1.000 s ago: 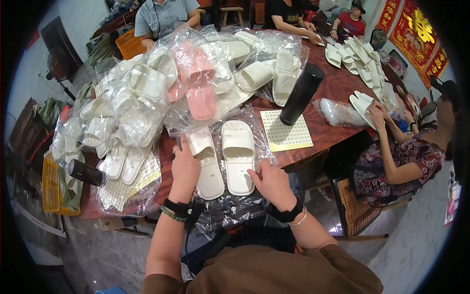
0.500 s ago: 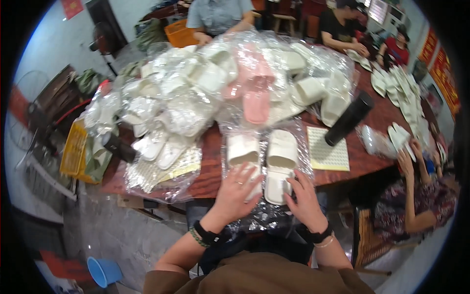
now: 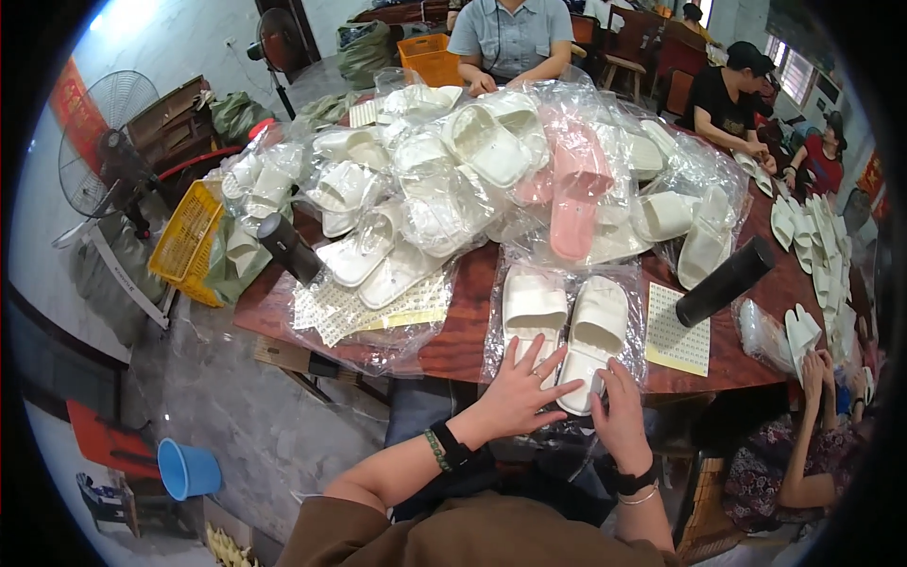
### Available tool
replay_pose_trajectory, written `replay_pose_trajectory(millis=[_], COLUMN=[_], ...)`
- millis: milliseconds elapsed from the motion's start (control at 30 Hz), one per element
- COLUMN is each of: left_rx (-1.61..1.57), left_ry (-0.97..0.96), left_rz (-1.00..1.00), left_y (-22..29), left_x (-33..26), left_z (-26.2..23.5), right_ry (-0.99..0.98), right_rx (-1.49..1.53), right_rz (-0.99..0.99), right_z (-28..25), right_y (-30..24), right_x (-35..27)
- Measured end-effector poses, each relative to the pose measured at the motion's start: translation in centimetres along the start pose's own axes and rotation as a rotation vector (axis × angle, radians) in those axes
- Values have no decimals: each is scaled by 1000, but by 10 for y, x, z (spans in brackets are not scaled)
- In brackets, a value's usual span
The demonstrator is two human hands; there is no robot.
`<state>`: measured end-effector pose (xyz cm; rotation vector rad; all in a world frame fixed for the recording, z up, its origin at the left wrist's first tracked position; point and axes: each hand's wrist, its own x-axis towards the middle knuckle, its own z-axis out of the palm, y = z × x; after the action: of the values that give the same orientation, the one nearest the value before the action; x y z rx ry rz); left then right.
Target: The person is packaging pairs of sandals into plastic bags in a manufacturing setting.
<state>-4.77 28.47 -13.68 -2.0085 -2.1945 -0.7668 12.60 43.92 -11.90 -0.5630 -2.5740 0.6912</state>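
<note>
A pair of white slippers lies on a clear plastic bag (image 3: 635, 283) at the table's near edge, heels toward me. My left hand (image 3: 515, 392) is open, fingers spread over the heel of the left slipper (image 3: 535, 300), its thumb reaching toward the right slipper (image 3: 601, 317). My right hand (image 3: 621, 420) is open too, its fingertips by the outer heel edge of the right slipper. Behind the pair is a heap of bagged white slippers (image 3: 493, 142) with a pink pair (image 3: 574, 213) among them.
Sticker sheets (image 3: 694, 345) lie right of the bag, under a black cylinder (image 3: 726, 282); another black cylinder (image 3: 288, 248) stands left. A yellow crate (image 3: 186, 236) is beyond the table's left end. Several people sit around the table (image 3: 463, 326). A blue bucket (image 3: 189, 470) stands on the floor.
The whole view has shifted, so the table and slippers appear farther right. My left hand's fingers are spread wider. The slipper pair stays on its bag, and my right hand stays by the right heel.
</note>
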Motion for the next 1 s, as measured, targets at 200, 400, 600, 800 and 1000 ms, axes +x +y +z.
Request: replay_pose_trajectory(millis=[200,400,600,800,1000], left_rx=[64,63,32,4,28], left_ry=[33,47,39,57,90], left_rz=[2,-3,-34,-15,-15], left_y=[-3,-3,0,0,-6], left_x=[0,-2,0,7,3], left_z=[9,13,10,21,19], right_ry=[-38,-31,4,47,64], right_rx=[-32,-16,-20,-37,17], right_rz=[-6,-19,-41,-54,-96], right_z=[1,1,7,4,6], right_y=[3,5,7,20,16], right_x=[1,0,2,0,9])
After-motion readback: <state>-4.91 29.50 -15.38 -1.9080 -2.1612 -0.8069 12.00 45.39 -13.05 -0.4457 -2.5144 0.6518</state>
